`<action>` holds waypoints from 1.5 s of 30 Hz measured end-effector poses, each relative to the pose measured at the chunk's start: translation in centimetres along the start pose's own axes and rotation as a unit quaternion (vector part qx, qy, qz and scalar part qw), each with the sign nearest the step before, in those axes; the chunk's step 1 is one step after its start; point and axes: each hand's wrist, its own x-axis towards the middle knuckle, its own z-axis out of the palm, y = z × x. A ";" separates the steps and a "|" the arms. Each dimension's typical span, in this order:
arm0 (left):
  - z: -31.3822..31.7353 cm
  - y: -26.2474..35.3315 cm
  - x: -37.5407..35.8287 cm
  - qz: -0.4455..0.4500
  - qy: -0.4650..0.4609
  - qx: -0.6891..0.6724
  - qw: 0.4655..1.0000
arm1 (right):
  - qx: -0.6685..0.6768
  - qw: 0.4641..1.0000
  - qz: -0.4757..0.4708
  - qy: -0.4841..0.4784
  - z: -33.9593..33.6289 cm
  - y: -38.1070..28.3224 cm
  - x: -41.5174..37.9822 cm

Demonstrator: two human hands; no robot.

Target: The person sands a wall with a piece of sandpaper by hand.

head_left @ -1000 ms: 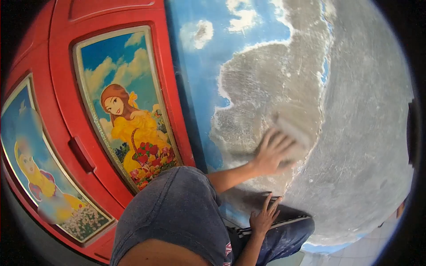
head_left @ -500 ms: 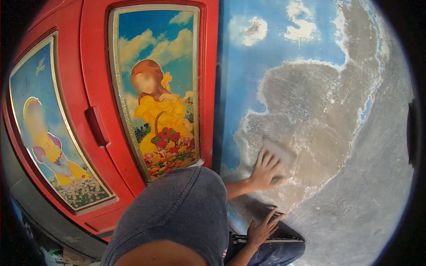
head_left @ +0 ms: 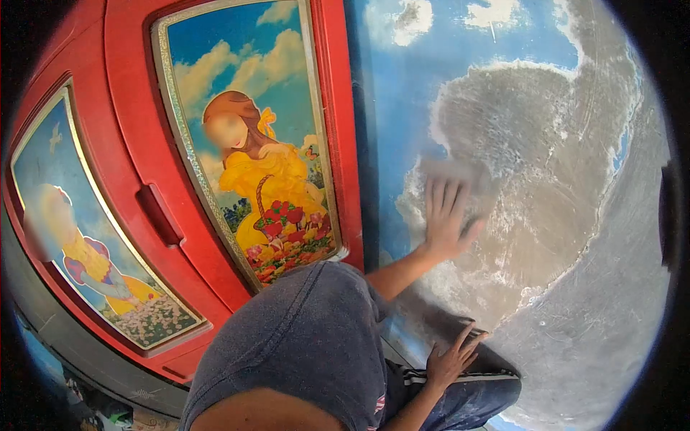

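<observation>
Under the fingers of my left hand (head_left: 449, 219) is a flat greyish sheet that looks like sandpaper (head_left: 442, 171), blurred by motion. The hand presses it against a wall (head_left: 532, 208) whose blue paint has come off in a large grey-brown patch with whitish, ragged edges. My right hand (head_left: 453, 359) is lower down, with its fingers spread. Its fingertips reach the wall surface at the bottom of the patch, near my striped dark trouser leg (head_left: 474, 402). Nothing shows in the right hand.
A red cabinet (head_left: 129, 129) with framed picture panels stands at the left, against the painted wall. My grey shirt (head_left: 295, 337) fills the bottom middle. Small mixed items (head_left: 108, 409) lie at the lower left.
My left hand has moved up the wall with the sandpaper, and its fingers now point more upward. My right hand stays by the patch's lower end. The view has shifted slightly.
</observation>
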 end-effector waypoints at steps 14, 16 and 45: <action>4.4 10.6 -6.8 0.058 -0.032 -0.104 0.992 | 0.066 0.998 -0.008 0.010 -0.6 -0.2 -0.1; 3.8 13.8 -2.8 0.048 -0.074 -0.109 0.990 | 0.070 0.997 -0.012 0.017 -0.7 -0.1 -0.1; 3.7 19.2 -2.3 0.297 -0.272 -0.136 0.905 | 0.046 0.999 -0.006 0.027 0.1 1.0 -0.4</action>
